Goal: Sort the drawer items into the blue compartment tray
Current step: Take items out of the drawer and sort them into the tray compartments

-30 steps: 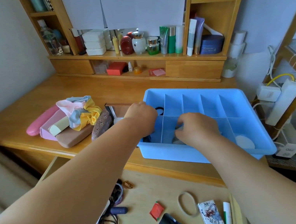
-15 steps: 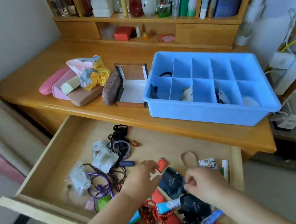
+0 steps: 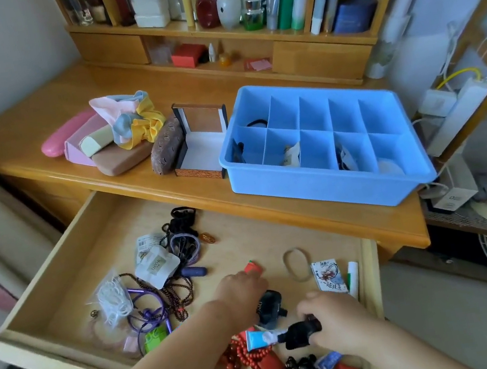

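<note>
The blue compartment tray (image 3: pixel 325 185) stands on the desk, with a few small items in its front and left cells. Below it the wooden drawer (image 3: pixel 56 261) is pulled out and holds many small items. My left hand (image 3: pixel 242 294) is curled over a black sachet (image 3: pixel 270 307) in the middle of the drawer. My right hand (image 3: pixel 340 319) pinches a second black sachet (image 3: pixel 301 333) just to its right. A small blue-and-white tube (image 3: pixel 260 339) and red beads (image 3: pixel 246 361) lie beneath my hands.
In the drawer lie a red packet (image 3: pixel 254 268), a rubber band (image 3: pixel 296 263), a printed card packet (image 3: pixel 328 276), a white sachet (image 3: pixel 157 266), black hair ties (image 3: pixel 182 221) and purple cords (image 3: pixel 147 311). An open box (image 3: pixel 202 146) and cases sit left of the tray.
Both hands left the tray and came down into the drawer. Since half a second ago each has closed on a black sachet, and the right one is lifted slightly.
</note>
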Tool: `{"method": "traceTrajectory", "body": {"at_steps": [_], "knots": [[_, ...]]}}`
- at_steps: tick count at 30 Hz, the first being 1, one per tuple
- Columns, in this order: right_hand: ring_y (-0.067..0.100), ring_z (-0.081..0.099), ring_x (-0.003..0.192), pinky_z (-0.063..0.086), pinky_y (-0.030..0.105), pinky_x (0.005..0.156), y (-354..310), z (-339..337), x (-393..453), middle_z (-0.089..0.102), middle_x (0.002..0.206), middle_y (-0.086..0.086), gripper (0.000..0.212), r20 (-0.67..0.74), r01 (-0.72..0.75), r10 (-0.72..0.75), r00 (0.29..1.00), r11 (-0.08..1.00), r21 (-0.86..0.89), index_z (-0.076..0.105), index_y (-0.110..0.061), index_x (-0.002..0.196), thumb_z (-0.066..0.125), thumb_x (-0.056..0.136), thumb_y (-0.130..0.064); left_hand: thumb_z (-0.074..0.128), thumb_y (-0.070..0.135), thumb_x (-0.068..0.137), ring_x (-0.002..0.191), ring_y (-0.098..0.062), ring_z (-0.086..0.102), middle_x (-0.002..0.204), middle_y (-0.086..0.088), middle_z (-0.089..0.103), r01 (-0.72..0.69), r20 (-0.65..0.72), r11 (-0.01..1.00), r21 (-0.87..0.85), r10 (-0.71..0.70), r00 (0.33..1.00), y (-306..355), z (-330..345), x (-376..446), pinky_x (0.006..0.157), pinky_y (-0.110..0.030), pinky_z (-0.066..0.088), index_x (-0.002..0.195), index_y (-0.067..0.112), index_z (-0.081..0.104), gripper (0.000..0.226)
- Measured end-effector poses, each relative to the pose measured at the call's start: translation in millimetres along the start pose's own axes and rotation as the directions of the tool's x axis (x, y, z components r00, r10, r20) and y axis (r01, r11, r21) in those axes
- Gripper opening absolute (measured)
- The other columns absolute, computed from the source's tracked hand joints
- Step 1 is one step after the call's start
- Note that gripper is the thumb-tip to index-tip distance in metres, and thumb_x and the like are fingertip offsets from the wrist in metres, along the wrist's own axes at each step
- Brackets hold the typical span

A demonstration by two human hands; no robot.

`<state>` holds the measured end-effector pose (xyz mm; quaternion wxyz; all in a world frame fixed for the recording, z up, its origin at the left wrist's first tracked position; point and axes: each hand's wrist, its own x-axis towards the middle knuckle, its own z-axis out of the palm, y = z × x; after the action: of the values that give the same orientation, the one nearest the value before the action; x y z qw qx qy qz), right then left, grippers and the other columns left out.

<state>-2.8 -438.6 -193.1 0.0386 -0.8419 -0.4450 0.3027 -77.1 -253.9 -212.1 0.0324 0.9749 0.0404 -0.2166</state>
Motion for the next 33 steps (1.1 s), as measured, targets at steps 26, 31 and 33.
{"method": "traceTrajectory", "body": {"at_steps": [26, 31, 33], "knots": [[0.001, 0.051, 0.057, 0.036, 0.013, 0.052, -3, -111, -22, 0.06, 0.082, -0.015, 0.02, -0.503, 0.265, 0.035, 0.863, 0.817, 0.512, 0.05, -0.04, 0.091, 0.065, 0.079, -0.033, 0.048, -0.011, 0.08, 0.112, -0.017, 0.047, 0.125, 0.007, 0.049, -0.127, -0.411, 0.99, -0.057, 0.093, 0.907, -84, -252, 60, 0.084, -0.029, 0.047, 0.083, 0.031, 0.07, 0.048], [0.002, 0.06, 0.075, 0.046, 0.019, 0.064, -11, -126, -19, 0.065, 0.083, -0.014, 0.016, -0.564, 0.275, 0.137, 0.815, 0.765, 0.582, 0.061, -0.032, 0.085, 0.074, 0.076, -0.026, 0.038, -0.01, 0.081, 0.104, -0.013, 0.049, 0.134, 0.013, 0.043, -0.088, -0.345, 0.983, -0.163, 0.027, 0.938, -83, -238, 66, 0.075, -0.02, 0.043, 0.084, 0.037, 0.067, 0.055], [0.001, 0.063, 0.072, 0.049, 0.02, 0.062, -18, -139, -16, 0.069, 0.08, -0.015, 0.013, -0.562, 0.269, 0.191, 0.805, 0.726, 0.632, 0.064, -0.03, 0.083, 0.074, 0.075, -0.03, 0.039, -0.007, 0.084, 0.087, -0.007, 0.05, 0.136, 0.012, 0.04, -0.087, -0.319, 0.982, -0.167, 0.029, 0.947, -83, -232, 61, 0.067, -0.015, 0.037, 0.092, 0.036, 0.069, 0.053]]}}
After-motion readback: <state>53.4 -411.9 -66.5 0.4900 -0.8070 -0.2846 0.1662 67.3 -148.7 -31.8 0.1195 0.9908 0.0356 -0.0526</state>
